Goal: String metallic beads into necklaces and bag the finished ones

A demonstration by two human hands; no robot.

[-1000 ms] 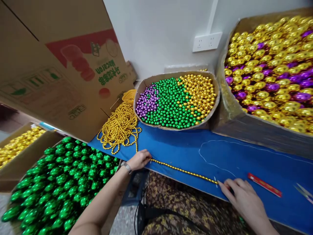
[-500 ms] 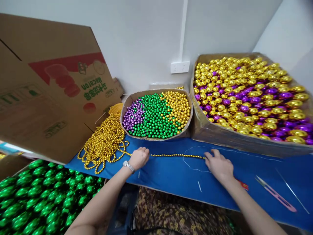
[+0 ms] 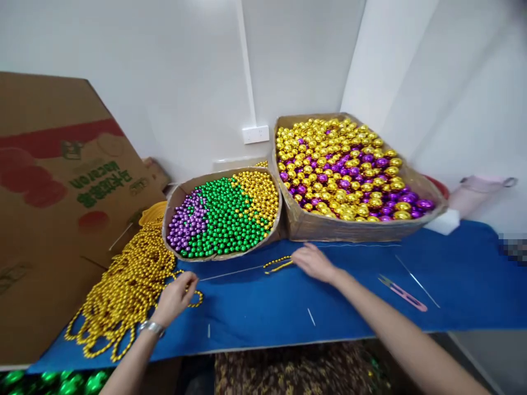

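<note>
My left hand (image 3: 175, 299), wearing a wristwatch (image 3: 152, 328), is closed in a pinch at the end of a taut white thread (image 3: 230, 273). Beside it lies a heap of gold bead strands (image 3: 127, 285), and one loop curves out past the fingers. Short lengths of gold beads (image 3: 279, 261) stick out leftward from my right hand (image 3: 313, 262), whose fingers are closed on them. The thread runs between the two hands, just above the blue cloth (image 3: 255, 307). What lies inside the right fingers is hidden.
Behind the hands stand a box of purple, green and gold beads (image 3: 222, 214) and a larger box of gold and purple balls (image 3: 341, 170). Pink thread snips (image 3: 403, 293) and a long needle (image 3: 418, 281) lie at right. A carton (image 3: 49, 219) leans at left; green balls (image 3: 69, 381) sit below.
The gold strand stretched between my hands has given way to bare thread, with short bead lengths at my right hand. The view has swung right, bringing a pink bottle into sight.
</note>
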